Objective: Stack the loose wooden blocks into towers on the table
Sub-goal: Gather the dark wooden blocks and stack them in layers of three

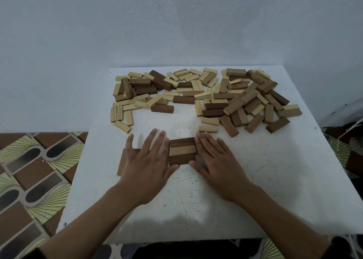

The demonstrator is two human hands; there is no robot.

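Three wooden blocks [182,150] lie side by side on the white table [275,170], two dark with a pale one between. My left hand [146,160] lies flat against their left ends, fingers spread, thumb at the near corner. My right hand [216,160] presses flat against their right ends. A brown block [123,160] lies partly hidden under my left hand. A wide heap of loose pale and dark blocks [196,95] covers the far part of the table.
A pale blue wall rises right behind the table. Patterned floor [29,170] shows on the left and right. Two pale blocks [209,125] lie just beyond my right fingertips.
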